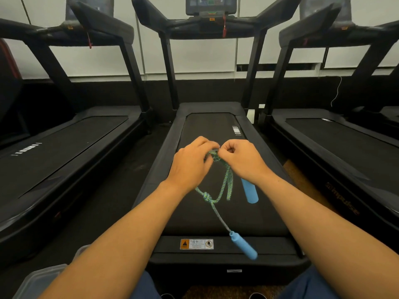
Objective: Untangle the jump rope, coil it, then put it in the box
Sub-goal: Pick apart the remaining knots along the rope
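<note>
Jump rope (224, 184), green-blue braid, held up over the belt of the middle treadmill (216, 214). Topmost knot (214, 155) sits right between the two hands, pinched from both sides. Left hand (191, 164) has thumb and fingers closed on the knot's left side; right hand (241, 159) has fingertips closed on its right side, knuckles nearly touching the left hand's. Below the grip, strands hang down in loose loops. Second knot (207, 197) lower, under the left wrist, free of both hands. One blue handle (249, 190) dangles just beneath the right wrist; other blue handle (243, 246) hangs lowest on a single strand, near the warning sticker (197, 244). Clear plastic box (41, 279) on the floor at bottom left, well apart from the rope.
</note>
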`<state>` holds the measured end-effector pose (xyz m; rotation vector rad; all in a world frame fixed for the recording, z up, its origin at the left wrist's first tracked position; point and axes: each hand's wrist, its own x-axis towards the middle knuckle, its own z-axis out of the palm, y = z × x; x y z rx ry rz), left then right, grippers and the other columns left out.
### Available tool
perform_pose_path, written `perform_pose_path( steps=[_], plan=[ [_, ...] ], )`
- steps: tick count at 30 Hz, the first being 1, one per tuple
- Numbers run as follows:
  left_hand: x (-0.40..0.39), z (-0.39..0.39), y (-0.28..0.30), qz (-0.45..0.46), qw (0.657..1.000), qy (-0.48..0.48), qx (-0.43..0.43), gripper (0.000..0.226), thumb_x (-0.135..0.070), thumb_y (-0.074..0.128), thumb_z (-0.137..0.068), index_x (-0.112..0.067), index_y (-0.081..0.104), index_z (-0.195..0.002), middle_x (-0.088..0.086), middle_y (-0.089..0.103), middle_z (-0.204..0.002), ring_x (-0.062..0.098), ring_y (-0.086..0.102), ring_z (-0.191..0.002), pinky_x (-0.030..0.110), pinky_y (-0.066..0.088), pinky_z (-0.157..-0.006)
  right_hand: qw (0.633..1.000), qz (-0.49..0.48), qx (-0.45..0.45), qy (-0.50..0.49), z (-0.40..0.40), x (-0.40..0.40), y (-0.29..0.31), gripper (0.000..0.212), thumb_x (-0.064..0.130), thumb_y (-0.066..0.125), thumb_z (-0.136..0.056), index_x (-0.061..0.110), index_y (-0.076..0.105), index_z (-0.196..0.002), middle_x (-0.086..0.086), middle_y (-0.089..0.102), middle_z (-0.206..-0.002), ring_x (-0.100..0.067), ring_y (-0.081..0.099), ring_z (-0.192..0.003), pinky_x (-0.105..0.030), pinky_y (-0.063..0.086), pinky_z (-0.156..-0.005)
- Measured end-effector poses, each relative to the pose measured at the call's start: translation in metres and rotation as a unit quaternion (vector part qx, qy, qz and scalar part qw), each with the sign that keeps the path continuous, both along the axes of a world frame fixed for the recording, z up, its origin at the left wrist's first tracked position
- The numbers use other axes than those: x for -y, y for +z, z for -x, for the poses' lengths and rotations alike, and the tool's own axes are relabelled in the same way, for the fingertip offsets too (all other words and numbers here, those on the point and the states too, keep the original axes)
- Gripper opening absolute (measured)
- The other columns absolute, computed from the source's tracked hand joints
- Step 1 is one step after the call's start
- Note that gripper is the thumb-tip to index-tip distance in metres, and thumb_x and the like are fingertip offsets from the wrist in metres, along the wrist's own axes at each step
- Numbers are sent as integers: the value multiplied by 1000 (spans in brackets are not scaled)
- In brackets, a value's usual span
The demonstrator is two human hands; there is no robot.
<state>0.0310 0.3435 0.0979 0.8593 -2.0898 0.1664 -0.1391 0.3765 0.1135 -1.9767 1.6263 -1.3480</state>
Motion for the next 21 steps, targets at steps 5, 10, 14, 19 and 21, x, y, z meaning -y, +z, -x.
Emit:
perform_pose_path(
  steps=[5,10,14,19,21],
  plan=[
    [2,2,1,15,999,22,-45,13,-19,59,-92,-22,70,-99,-7,71,-93,19,67,-78,42,55,-68,1000,8,-6,-14,5,1,2,21,20,64,-89,9,63,-71,3,55,-60,-3,43,-50,-13,36,-48],
    [1,0,9,-117,973,44,-194,6,-18,61,-90,-19,65,-86,-5,66,-73,14,53,-55,31,39,-54,999,6,9,-37,12,3,1,26,20,64,-89,14,58,-64,7,53,-58,-2,44,-50,-11,35,-48],
    [1,-4,5,-101,987,83,-93,23,-18,58,-89,-26,64,-109,-4,68,-94,25,64,-76,43,53,-67,1000,-3,-6,-25,5,2,-2,23,20,64,-89,7,61,-70,2,55,-60,-3,43,-51,-14,36,-48],
    [2,0,1,30,990,91,105,31,-24,54,-95,-30,65,-123,-7,63,-118,34,69,-81,45,56,-65,1000,1,-20,-12,-1,1,-4,20,20,65,-88,7,63,-72,0,58,-63,-6,46,-55,-17,37,-51],
    [2,1,0,13,993,90,79,23,-28,51,-97,-26,69,-111,-6,68,-109,31,69,-84,45,55,-67,1000,7,-19,-18,1,1,-3,21,20,65,-88,8,63,-71,1,57,-62,-3,45,-54,-15,38,-51]
  ],
)
